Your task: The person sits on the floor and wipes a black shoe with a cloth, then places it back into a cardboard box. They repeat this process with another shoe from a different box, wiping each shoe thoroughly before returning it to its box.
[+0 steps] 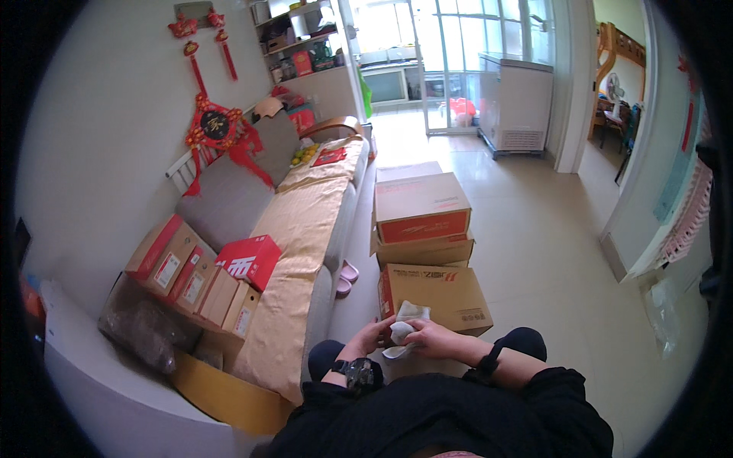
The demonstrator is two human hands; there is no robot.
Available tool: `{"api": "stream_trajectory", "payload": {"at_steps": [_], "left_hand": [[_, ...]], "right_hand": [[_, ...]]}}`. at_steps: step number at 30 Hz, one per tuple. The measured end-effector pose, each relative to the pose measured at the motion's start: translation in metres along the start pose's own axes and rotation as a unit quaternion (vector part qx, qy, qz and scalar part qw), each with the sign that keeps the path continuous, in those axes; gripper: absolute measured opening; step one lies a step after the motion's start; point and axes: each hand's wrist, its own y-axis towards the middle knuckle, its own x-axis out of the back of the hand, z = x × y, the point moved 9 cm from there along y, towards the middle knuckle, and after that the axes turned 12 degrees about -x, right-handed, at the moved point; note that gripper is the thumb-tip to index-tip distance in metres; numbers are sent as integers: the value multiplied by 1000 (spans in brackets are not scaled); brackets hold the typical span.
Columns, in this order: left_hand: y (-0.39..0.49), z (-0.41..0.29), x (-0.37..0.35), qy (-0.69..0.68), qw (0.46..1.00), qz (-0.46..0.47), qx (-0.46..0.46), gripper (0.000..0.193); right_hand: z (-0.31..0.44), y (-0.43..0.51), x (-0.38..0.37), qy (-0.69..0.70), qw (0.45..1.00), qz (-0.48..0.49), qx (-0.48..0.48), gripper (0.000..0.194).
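A crumpled white cloth [402, 332] is in my right hand [425, 339], just over the near edge of a closed cardboard box [435, 292]. My left hand [372, 338] is at the cloth's left side, its fingers close to it; whether they grip it is hard to tell. Another whitish piece [413, 311] lies at the box top just beyond my fingers, and a pale flap [396, 351] hangs below them. Whether these are parts of one cloth cannot be made out. Both my wrists wear dark straps.
More cardboard boxes [422, 200] stand beyond the near one. To the left is a sofa [292, 229] with shoe boxes [194, 280], a red box [252, 260] and fruit [304, 154]. Pink slippers [345, 279] lie beside it. A chest freezer [515, 106] stands farther back.
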Motion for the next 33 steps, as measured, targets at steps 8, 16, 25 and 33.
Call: {"api": "stream_trajectory", "payload": {"at_steps": [8,16,25,33], "left_hand": [[-6,-8,-17,53,999,-10,6,50],[-2,-8,-4,86,994,-69,-23,96],[-7,-19,-17,67,995,-64,-36,97],[-6,-15,-22,43,994,-86,-56,91]], "right_hand": [[-11,-4,-8,-30,999,28,6,32],[-106,-47,0,-170,968,123,-141,24],[-243,-124,141,-226,824,-153,-496,26],[-233,-98,123,-130,880,-228,-396,27]]}}
